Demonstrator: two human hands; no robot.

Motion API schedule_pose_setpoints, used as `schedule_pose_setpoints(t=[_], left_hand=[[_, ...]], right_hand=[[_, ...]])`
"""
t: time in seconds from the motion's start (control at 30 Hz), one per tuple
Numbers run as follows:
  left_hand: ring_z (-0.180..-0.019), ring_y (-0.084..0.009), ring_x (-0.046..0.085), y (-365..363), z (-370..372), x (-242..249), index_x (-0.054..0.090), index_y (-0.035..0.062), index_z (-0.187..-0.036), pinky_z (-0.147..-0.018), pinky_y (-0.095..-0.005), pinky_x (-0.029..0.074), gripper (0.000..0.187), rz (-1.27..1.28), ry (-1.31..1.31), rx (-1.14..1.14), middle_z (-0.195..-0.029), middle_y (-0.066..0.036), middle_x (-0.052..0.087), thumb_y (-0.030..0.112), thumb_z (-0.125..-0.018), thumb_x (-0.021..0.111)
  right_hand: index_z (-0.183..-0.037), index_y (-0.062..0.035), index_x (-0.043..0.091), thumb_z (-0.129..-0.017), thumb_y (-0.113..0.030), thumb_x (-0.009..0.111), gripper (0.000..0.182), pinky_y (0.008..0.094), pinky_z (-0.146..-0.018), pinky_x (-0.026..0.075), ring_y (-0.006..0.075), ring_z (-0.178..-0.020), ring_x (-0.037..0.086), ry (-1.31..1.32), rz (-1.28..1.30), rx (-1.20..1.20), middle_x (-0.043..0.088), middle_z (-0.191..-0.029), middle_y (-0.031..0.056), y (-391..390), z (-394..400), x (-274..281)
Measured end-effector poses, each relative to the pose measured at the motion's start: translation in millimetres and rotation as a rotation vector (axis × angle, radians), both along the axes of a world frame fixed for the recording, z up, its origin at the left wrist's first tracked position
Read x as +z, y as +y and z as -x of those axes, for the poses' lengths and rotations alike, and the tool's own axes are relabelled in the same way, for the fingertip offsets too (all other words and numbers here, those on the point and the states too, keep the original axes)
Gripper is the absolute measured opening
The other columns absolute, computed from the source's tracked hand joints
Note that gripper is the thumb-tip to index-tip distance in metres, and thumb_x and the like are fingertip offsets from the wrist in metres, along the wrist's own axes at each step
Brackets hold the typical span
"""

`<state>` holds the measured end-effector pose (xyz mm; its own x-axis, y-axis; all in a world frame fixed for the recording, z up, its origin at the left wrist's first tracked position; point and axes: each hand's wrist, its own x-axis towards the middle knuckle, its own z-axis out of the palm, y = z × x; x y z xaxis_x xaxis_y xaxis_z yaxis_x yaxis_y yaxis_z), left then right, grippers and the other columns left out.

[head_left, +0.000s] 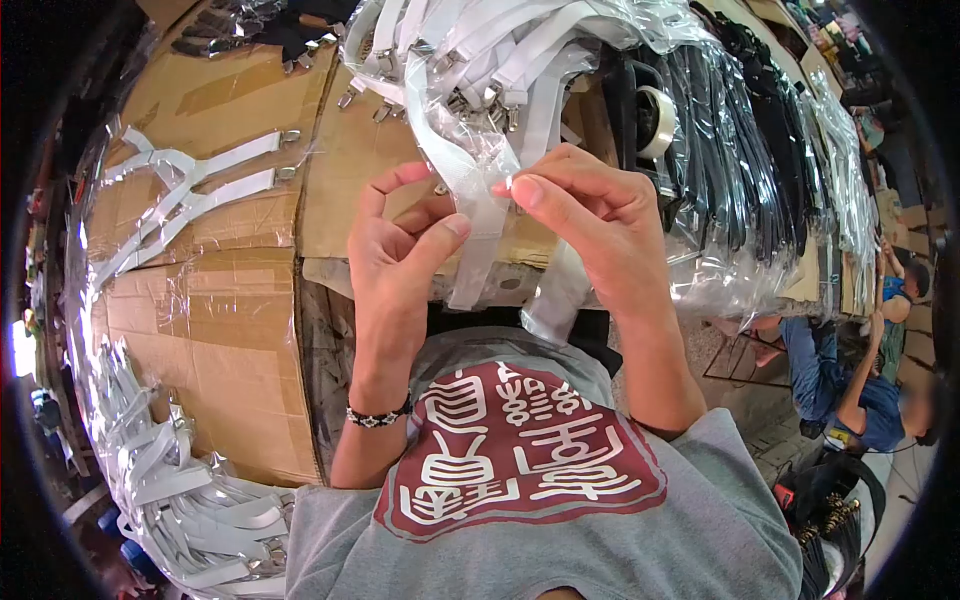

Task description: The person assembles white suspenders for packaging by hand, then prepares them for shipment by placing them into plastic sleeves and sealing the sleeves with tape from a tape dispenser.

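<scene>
Right now both my hands are up in front of my chest, pinching one clear plastic bag with a white strap inside. My left hand is half curled, and its thumb and first finger squeeze the bag from the 9 o'clock side. My right hand is curled tighter and pinches the top edge of the same bag from the 3 o'clock side, with a tiny shiny bit at the fingertips that I cannot make out. The bag hangs down between my hands, over the edge of the brown cardboard table top. At 12 o'clock there is a big heap of white straps with metal clips in plastic. At 2 o'clock sits a row of black straps in shiny plastic bags, with a roll of clear tape just beside it. At 9 o'clock one flat white strap set with metal clips lies on the cardboard, and at 7 o'clock is a pile of more white bagged straps. I think the bag could slip, because the plastic is smooth and I only hold it by the edge. If I pull too hard, the thin plastic might tear. The strap could also slide out the bottom and fall to the floor.
</scene>
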<state>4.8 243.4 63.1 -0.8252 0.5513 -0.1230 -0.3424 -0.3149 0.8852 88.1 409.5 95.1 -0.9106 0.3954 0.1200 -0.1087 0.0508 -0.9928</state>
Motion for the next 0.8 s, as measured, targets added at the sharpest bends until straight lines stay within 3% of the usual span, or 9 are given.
schedule_pose_setpoints(t=[0.33, 0.8], left_hand=[[-0.094, -0.0154, 0.065, 1, -1, -1, 0.036, 0.0008, -0.142, -0.085, -0.0281, 0.052, 0.069, -0.044, -0.004, -0.005, -0.105, -0.014, 0.066, -0.003, -0.083, 0.07], [-0.096, -0.0169, 0.066, 4, -1, 0, 0.035, -0.0015, -0.143, -0.088, -0.0291, 0.053, 0.072, -0.058, 0.006, -0.008, -0.105, -0.015, 0.067, -0.003, -0.081, 0.072]], right_hand=[[-0.095, 0.0013, 0.078, -0.088, -0.009, 0.075, 0.012, 0.0203, -0.058, 0.038, 0.0028, -0.068, 0.052, -0.021, -0.061, 0.061, 0.063, -0.078, -0.0016, -1, 10, -10], [-0.094, 0.0005, 0.078, -0.087, -0.01, 0.076, 0.013, 0.0233, -0.056, 0.034, 0.0042, -0.066, 0.047, -0.017, -0.126, 0.042, 0.057, -0.073, -0.0018, 1, 10, -18]])
